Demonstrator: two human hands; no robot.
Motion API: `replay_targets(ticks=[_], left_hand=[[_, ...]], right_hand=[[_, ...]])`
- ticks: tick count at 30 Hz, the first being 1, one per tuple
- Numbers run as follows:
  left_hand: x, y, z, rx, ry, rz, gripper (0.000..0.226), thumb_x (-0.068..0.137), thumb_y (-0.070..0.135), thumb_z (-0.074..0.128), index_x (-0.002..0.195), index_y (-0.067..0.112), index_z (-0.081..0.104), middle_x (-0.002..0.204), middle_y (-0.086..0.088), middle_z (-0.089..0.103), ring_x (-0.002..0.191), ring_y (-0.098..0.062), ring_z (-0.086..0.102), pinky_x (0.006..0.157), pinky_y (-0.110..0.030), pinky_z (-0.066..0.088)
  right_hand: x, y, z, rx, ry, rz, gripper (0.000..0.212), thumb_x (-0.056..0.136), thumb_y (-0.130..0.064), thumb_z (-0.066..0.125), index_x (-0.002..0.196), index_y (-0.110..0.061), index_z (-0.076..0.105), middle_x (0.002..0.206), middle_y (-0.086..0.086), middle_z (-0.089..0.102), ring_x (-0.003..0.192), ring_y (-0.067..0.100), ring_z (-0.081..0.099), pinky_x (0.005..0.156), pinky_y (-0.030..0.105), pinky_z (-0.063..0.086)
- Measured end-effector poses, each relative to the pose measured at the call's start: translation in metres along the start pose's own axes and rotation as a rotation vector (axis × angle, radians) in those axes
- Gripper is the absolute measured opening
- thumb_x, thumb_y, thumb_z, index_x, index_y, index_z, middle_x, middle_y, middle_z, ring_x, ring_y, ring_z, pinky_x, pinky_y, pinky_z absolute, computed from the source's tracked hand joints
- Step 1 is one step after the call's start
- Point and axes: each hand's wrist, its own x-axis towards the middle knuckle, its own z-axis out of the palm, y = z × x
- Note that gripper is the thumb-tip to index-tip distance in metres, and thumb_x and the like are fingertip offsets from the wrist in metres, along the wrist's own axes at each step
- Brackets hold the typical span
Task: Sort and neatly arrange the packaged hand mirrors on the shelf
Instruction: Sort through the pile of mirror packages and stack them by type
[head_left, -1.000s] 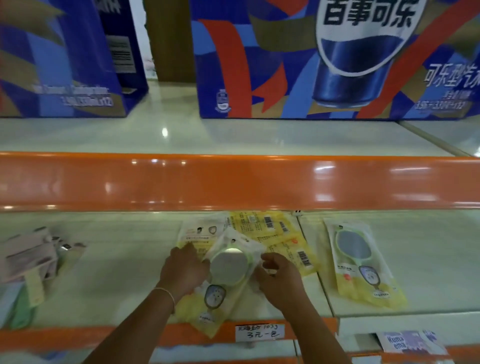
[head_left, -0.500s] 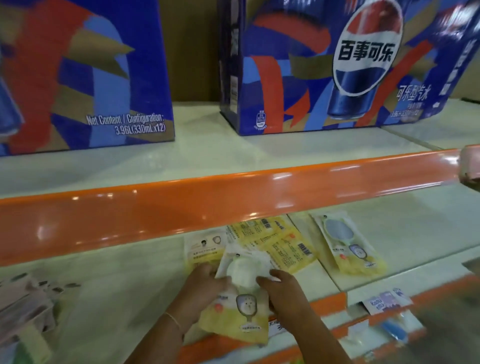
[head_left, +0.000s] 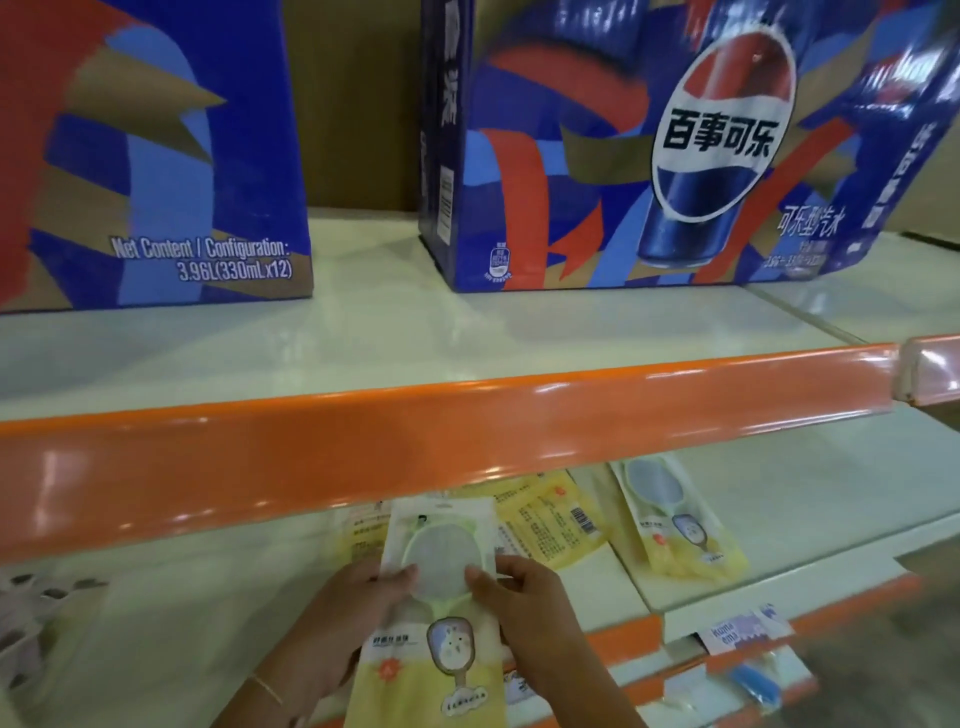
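Currently: packaged hand mirror (head_left: 439, 587), lower centre, pinched by left hand (head_left: 343, 623) and right hand (head_left: 535, 618); slippery film, liable to slide off shelf edge (head_left: 618, 636).

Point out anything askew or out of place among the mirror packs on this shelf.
The pile behind the held pack is untidy: yellow packs lie back side up, overlapping and fanned at different angles. One pack lies apart to the right, face up and skewed. Both hands, left hand and right hand, pinch the held pack.
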Motion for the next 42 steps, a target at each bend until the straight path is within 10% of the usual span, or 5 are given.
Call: replay_targets(ticks=[7,16,25,34,42], left_hand=[[-0.014,-0.012,-0.015,0.074,0.400,0.138,0.012,0.089,0.020,0.067,0.079,0.013,0.071,0.076,-0.001,0.072,0.075,-0.018,0.065,0.063,-0.027,0.045],[-0.045,-0.041,-0.104,0.270,0.433,0.134,0.039,0.091,0.041,0.058,0.068,0.010,0.055,0.058,0.001,0.050,0.049,-0.009,0.047,0.048,-0.020,0.035],[-0.105,-0.071,-0.235,0.648,0.810,0.255,0.025,0.094,0.033,0.049,0.080,0.019,0.063,0.075,0.000,0.063,0.070,-0.015,0.060,0.065,-0.027,0.045],[-0.115,-0.104,-0.293,0.551,0.760,0.339,0.020,0.088,0.032,0.048,0.091,0.020,0.064,0.067,0.003,0.062,0.064,-0.010,0.058,0.062,-0.036,0.053],[-0.108,-0.102,-0.302,0.528,0.738,0.349,0.011,0.091,0.031,0.053,0.084,0.028,0.061,0.068,0.010,0.060,0.059,-0.003,0.054,0.052,-0.015,0.037]], right_hand=[[0.007,0.001,0.035,-0.275,-0.199,-0.016,0.033,0.078,-0.044,0.070,0.097,-0.016,0.072,0.075,0.008,0.072,0.062,0.016,0.058,0.056,0.029,0.047],[-0.002,0.005,0.128,-0.531,-0.187,-0.221,0.021,0.092,-0.029,0.058,0.086,-0.010,0.066,0.077,0.007,0.069,0.066,0.020,0.064,0.053,0.027,0.044],[-0.024,0.014,0.250,-0.535,-0.234,-0.279,0.021,0.094,-0.029,0.057,0.079,-0.014,0.061,0.075,0.007,0.063,0.066,0.021,0.060,0.056,0.029,0.042],[-0.036,0.020,0.296,-0.407,-0.059,-0.328,0.037,0.094,-0.027,0.058,0.064,-0.006,0.051,0.060,0.011,0.049,0.057,0.024,0.047,0.055,0.033,0.033],[-0.035,0.019,0.318,-0.227,-0.182,-0.275,0.025,0.095,-0.026,0.057,0.088,-0.004,0.066,0.078,0.022,0.061,0.067,0.028,0.057,0.059,0.037,0.045]])
